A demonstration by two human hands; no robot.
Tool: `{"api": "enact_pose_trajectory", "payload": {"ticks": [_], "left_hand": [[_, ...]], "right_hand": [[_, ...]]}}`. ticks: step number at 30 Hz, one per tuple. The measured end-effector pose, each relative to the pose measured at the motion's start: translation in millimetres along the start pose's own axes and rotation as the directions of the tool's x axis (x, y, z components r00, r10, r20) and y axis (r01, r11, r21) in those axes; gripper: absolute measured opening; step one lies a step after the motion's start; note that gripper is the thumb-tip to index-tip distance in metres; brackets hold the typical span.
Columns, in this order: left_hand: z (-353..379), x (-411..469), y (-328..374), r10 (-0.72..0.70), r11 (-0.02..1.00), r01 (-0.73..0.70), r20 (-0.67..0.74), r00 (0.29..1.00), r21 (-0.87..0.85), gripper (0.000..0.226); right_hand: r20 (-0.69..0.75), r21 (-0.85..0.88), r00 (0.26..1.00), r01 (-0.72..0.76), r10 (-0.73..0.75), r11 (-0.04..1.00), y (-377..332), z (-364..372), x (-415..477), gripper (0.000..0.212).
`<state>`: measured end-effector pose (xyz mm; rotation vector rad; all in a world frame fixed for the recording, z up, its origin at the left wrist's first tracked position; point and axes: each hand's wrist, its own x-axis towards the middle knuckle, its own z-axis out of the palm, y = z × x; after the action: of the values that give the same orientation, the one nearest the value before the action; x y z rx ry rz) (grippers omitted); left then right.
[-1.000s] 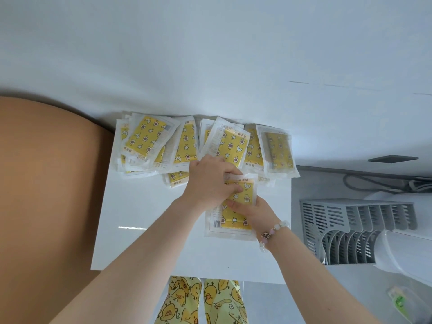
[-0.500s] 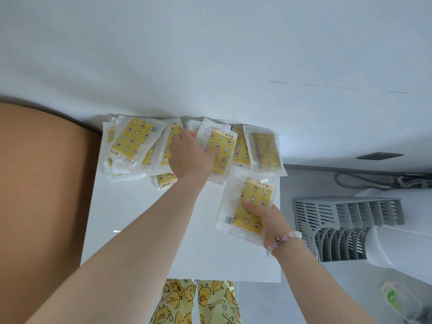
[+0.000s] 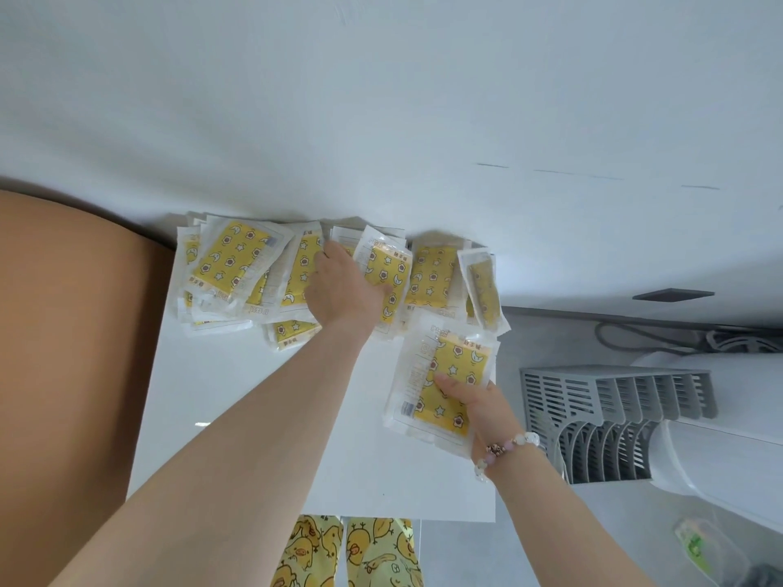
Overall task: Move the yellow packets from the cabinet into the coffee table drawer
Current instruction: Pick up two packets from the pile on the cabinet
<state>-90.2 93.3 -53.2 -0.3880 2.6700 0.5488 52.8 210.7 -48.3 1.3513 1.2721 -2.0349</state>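
On the cabinet (image 3: 254, 417), left hand (image 3: 343, 290) among packets (image 3: 231, 260), right hand (image 3: 478, 400) gripping stack (image 3: 449, 374)

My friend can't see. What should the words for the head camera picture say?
A person's right hand pinches a small stack of yellow packets while the left hand rests on the packet pile against the wall on a white cabinet top. A grey slatted appliance stands to the right.
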Motion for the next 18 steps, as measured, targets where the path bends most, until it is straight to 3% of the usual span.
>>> {"api": "enact_pose_trajectory", "payload": {"ticks": [5,10,18], "left_hand": [[0,4,2,-0.001,1.0,0.002,0.034,0.999,-0.031,0.057],[-4,9,-4,0.019,0.984,0.001,0.109,0.994,-0.18,0.016],[-19,0,-20,0.058,0.89,-0.009,0.094,0.994,-0.456,0.014]], "right_hand": [[-0.001,-0.018,1.0,0.011,-0.011,1.0,-2,-1,3,0.013],[-0.012,-0.021,1.0,0.015,-0.015,1.0,-2,3,6,0.012],[-0.029,0.027,1.0,0.009,-0.008,1.0,-7,10,13,0.014]]}}
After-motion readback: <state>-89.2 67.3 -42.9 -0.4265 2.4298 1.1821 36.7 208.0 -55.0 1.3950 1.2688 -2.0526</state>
